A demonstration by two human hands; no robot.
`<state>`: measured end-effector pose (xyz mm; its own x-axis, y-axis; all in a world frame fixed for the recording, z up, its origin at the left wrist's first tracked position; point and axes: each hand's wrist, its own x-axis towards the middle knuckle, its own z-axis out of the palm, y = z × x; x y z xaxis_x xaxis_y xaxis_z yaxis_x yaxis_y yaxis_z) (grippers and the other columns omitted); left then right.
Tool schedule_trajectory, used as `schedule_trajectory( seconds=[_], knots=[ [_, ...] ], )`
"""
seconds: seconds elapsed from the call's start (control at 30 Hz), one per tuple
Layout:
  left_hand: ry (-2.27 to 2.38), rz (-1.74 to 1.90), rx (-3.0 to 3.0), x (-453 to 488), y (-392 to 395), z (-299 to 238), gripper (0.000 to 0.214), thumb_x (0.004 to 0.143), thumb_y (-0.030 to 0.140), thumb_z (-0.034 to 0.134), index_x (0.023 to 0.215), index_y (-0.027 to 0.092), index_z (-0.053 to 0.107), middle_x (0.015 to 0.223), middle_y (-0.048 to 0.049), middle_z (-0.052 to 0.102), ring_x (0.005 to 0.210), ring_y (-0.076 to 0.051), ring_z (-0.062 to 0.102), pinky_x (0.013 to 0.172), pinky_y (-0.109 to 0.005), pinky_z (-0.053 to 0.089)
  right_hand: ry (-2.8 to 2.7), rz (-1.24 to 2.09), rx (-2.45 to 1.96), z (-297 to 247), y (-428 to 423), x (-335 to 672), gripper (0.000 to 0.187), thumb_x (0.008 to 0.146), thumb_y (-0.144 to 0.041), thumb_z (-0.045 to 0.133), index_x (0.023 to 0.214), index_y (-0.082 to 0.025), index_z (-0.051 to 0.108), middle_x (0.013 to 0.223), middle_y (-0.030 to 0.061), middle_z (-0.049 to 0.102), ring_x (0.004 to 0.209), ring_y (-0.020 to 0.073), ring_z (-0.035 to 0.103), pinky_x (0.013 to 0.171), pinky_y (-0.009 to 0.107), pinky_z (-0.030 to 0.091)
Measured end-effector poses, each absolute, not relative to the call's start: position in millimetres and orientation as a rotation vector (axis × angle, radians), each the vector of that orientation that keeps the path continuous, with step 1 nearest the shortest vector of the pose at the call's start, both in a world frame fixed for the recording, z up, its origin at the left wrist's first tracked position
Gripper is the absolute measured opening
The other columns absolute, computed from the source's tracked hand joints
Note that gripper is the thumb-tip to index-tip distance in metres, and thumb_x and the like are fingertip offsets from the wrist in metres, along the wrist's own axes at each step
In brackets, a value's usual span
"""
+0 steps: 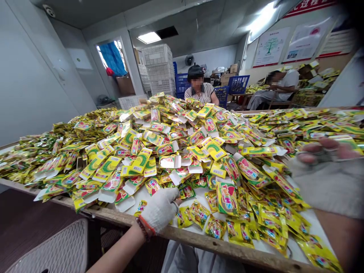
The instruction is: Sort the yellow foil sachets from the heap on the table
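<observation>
My left hand (160, 209), in a white glove with an orange cuff, rests at the table's front edge. Its fingers are curled together, and whatever lies in them is hidden. Around it are small shiny yellow packets (198, 212) and open yellow cartons with white flaps. A carton (227, 198) printed "TWINS" lies face up on the packets to its right. My right hand (324, 176), gloved with bare fingertips, is raised over the right side of the heap and smeared by motion. A yellow-green carton (345, 142) shows at its fingers; whether it is gripped I cannot tell.
A large heap of yellow cartons (170, 131) covers the table, with packets piled at left (25, 155). A wooden rim (204, 242) edges the front. One person (200, 91) sits across, another (280, 85) farther right. White crates (157, 68) and blue baskets (238, 84) stand behind.
</observation>
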<state>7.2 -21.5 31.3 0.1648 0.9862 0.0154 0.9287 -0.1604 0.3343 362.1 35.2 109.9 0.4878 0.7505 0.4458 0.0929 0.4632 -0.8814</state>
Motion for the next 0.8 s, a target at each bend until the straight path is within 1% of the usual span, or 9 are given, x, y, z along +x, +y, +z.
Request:
schedule_trajectory(
  seconds=[0.1,0.17,0.23,0.33,0.4,0.53,0.67,0.77,0.8],
  knots=[
    [1.986,0.258,2.336,20,-17,14,0.013,0.085,0.024,0.056,0.092,0.02,0.065,0.092,-0.0074,0.068,0.085,-0.024,0.063,0.07,-0.031,0.043,-1.132,1.037,-1.067,88,21,312,0.013,0.079,-0.035,0.061,0.074,-0.023,0.065,0.07,0.0006,0.066,0.052,0.0098,0.054,0.053,0.029,0.043],
    [2.002,0.26,2.355,21,-13,11,0.016,0.086,0.02,0.051,0.093,0.02,0.065,0.098,-0.009,0.067,0.089,-0.024,0.063,0.074,-0.032,0.043,-1.581,1.244,-1.235,65,13,266,0.015,0.081,-0.033,0.059,0.085,-0.022,0.068,0.073,0.0018,0.068,0.053,0.0135,0.058,0.052,0.028,0.046],
    [2.026,0.366,2.357,15,-13,13,0.02,0.089,0.018,0.045,0.095,0.02,0.064,0.105,-0.0092,0.065,0.095,-0.023,0.062,0.079,-0.031,0.044,-2.09,1.023,-1.299,43,12,230,0.014,0.082,-0.024,0.058,0.089,-0.02,0.069,0.084,0.0049,0.072,0.075,0.0179,0.066,0.07,0.029,0.052],
    [2.058,0.556,2.278,0,-22,20,0.021,0.092,0.019,0.041,0.092,0.02,0.062,0.103,-0.0087,0.065,0.093,-0.02,0.061,0.079,-0.029,0.044,-2.606,0.491,-1.354,18,22,201,0.021,0.083,-0.014,0.053,0.098,-0.017,0.068,0.104,0.01,0.071,0.098,0.0214,0.066,0.087,0.03,0.049],
    [2.055,0.539,2.24,-7,-32,25,0.019,0.09,0.019,0.043,0.084,0.02,0.061,0.094,-0.0067,0.065,0.088,-0.02,0.061,0.076,-0.029,0.044,-2.716,0.33,-1.364,9,31,192,0.022,0.084,-0.015,0.053,0.101,-0.016,0.067,0.107,0.0115,0.069,0.097,0.0232,0.067,0.083,0.03,0.051],
    [1.982,0.591,2.185,-2,-42,32,0.015,0.088,0.029,0.05,0.081,0.022,0.061,0.09,-0.0044,0.064,0.084,-0.02,0.06,0.072,-0.029,0.042,-2.779,0.25,-1.316,2,39,183,0.025,0.082,-0.008,0.051,0.101,-0.017,0.065,0.1,0.0112,0.068,0.085,0.024,0.069,0.069,0.031,0.05],
    [1.892,0.766,1.862,9,-31,34,0.035,0.091,0.044,0.047,0.064,0.021,0.051,0.065,0.0,0.056,0.063,-0.015,0.053,0.058,-0.026,0.035,-2.812,0.178,-1.232,5,38,191,0.027,0.086,-0.005,0.044,0.099,-0.016,0.065,0.096,0.013,0.068,0.084,0.0228,0.067,0.068,0.03,0.047],
    [1.646,0.826,1.359,11,-22,30,0.046,0.088,0.061,0.044,0.071,0.02,0.056,0.062,0.0006,0.056,0.051,-0.013,0.051,0.049,-0.025,0.035,-2.693,0.239,-1.042,9,33,207,0.026,0.086,-0.008,0.045,0.097,-0.016,0.066,0.091,0.0104,0.068,0.079,0.02,0.063,0.067,0.028,0.045],
    [1.518,0.827,1.195,11,-21,28,0.048,0.084,0.065,0.048,0.075,0.019,0.058,0.063,0.0002,0.058,0.048,-0.012,0.051,0.046,-0.024,0.036,-2.654,0.292,-0.96,10,32,211,0.026,0.086,-0.009,0.045,0.097,-0.017,0.067,0.089,0.0083,0.067,0.077,0.0189,0.062,0.067,0.027,0.045]
  ],
)
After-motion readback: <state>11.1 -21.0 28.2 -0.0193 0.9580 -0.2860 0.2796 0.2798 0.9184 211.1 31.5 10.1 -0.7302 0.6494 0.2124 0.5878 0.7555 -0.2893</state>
